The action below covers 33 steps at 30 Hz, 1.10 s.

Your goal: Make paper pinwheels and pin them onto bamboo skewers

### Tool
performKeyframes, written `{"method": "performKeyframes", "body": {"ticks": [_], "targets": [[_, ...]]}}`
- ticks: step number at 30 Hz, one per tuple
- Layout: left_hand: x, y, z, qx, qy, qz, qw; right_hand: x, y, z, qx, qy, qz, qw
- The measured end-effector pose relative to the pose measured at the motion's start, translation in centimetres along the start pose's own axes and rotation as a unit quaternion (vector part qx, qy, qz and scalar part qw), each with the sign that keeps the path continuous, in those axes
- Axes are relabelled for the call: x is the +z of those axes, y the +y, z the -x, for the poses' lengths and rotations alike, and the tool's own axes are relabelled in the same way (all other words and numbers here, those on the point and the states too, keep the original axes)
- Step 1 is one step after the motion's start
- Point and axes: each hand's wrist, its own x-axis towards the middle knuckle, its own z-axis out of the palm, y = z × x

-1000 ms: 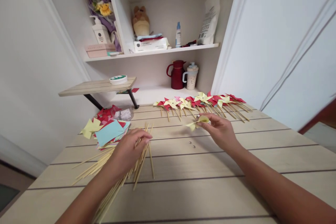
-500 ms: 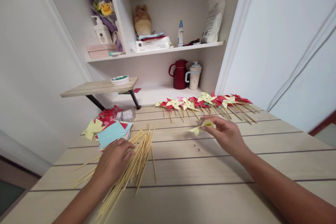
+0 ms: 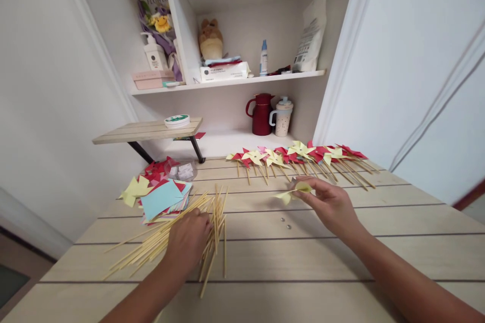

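Observation:
My left hand [image 3: 188, 243] rests palm down on a loose pile of thin wooden sticks [image 3: 217, 222] on the pale wooden table [image 3: 303, 262]; its fingers curl among the sticks. My right hand [image 3: 329, 204] pinches a folded yellow paper pinwheel [image 3: 292, 192] just above the table. Two small metal pins [image 3: 285, 222] lie on the table below the pinwheel. A row of finished red and yellow pinwheels on sticks [image 3: 299, 154] lies along the far edge.
A stack of coloured paper squares [image 3: 161, 197] and red and yellow cut pieces [image 3: 136, 186] lie at the left. A small wooden riser [image 3: 146, 130] holds a round tin. Shelves behind hold a red jug [image 3: 261, 113], a mug, bottles and a plush toy.
My left hand slid back and forth over the sticks and now sits lower on the pile. My right hand still holds the yellow pinwheel in about the same spot.

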Motion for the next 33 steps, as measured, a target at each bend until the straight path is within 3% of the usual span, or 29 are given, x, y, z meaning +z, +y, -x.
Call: {"method": "performKeyframes", "body": {"ticks": [8,16,25,33], "targets": [[-0.3,0.4,-1.5,-0.007,-0.005,-0.016,1.0,0.0,0.1,0.0,-0.024,-0.012,-0.002,1.0],[-0.2,0.4,-3.3,-0.086,-0.048,0.011,0.995,0.0,-0.3,0.1,-0.054,-0.035,-0.011,0.998],[0.7,1.3,-4.1,-0.11,-0.033,0.053,0.992,0.2,-0.4,0.0,-0.067,-0.047,-0.011,0.997],[0.0,0.4,-3.8,-0.144,-0.025,0.134,0.98,0.3,-0.9,0.1,-0.049,-0.06,0.001,0.997]]}}
